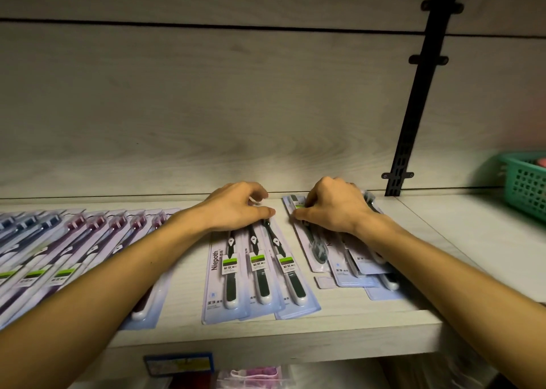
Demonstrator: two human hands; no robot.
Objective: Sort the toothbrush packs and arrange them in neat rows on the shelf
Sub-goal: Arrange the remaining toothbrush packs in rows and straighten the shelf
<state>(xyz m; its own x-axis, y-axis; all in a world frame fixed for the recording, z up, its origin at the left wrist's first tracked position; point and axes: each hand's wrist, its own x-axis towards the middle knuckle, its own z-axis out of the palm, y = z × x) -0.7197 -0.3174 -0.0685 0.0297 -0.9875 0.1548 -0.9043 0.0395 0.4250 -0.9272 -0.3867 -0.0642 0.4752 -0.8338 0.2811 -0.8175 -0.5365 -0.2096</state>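
Sitting far right: green basket (524, 186) w/ pink item (543, 162) inside.

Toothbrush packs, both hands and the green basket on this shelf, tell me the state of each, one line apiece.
Dark-brush packs: flat, overlapping, fanned row.
Loose pile: jumbled, unsorted.
Maroon-brush packs: flat, overlapping row.
Left hand: resting on the dark-brush packs.
Right hand: pressing on the loose pile.
Green basket: upright, partly out of frame.
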